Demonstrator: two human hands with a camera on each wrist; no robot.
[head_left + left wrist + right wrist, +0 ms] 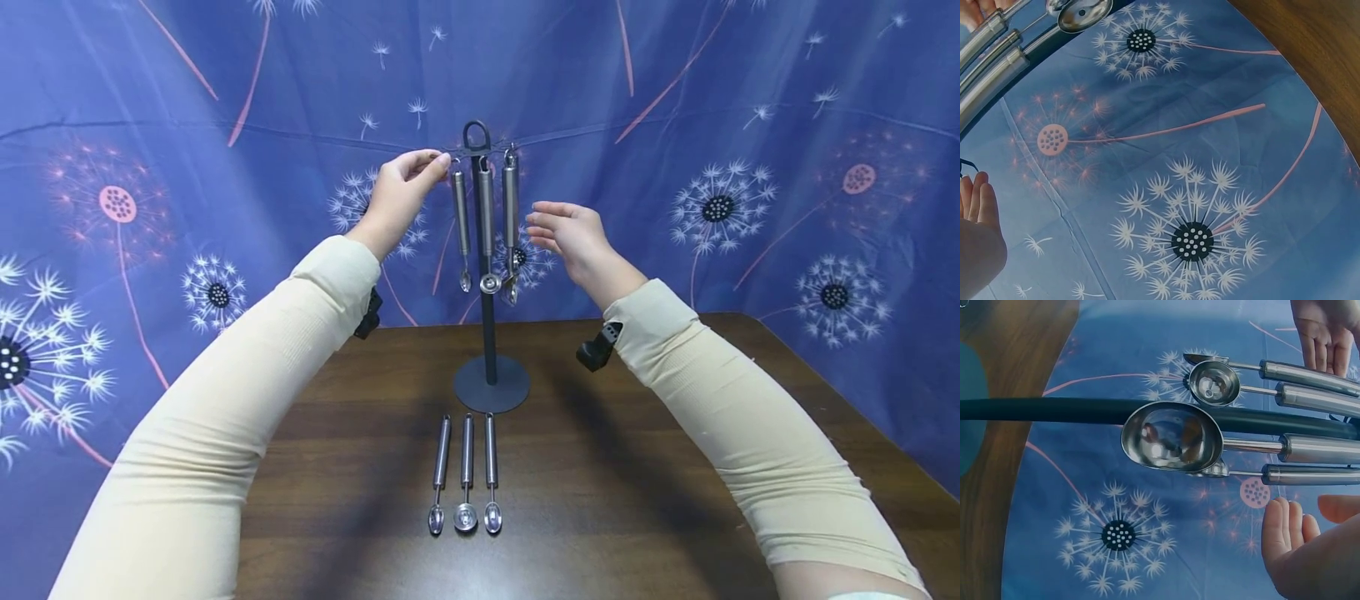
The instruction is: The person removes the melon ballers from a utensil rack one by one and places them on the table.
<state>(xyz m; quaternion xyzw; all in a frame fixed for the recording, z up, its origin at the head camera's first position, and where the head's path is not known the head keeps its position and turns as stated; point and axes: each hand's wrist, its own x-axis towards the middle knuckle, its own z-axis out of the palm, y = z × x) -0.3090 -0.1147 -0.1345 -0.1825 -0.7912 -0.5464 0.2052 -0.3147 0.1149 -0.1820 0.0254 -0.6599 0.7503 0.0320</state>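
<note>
Several steel melon ballers (486, 212) with thick handles hang scoop-down from a dark rack (487, 333) on a round base. At the rack's top left, my left hand (401, 192) pinches the tip of a hook (969, 165) between thumb and fingers, beside the leftmost handle (461, 212). My right hand (573, 237) is held to the right of the hanging tools, fingers loosely extended, nothing in it. In the right wrist view, a large oval scoop (1172, 437) with a small hole faces the camera, a round scoop (1214, 383) behind it.
Three more melon ballers (467, 475) lie side by side on the brown wooden table (360, 500), in front of the rack's base (492, 396). A blue dandelion-print cloth (285, 183) hangs behind the table. A dark wrist camera (598, 346) is strapped at the right wrist.
</note>
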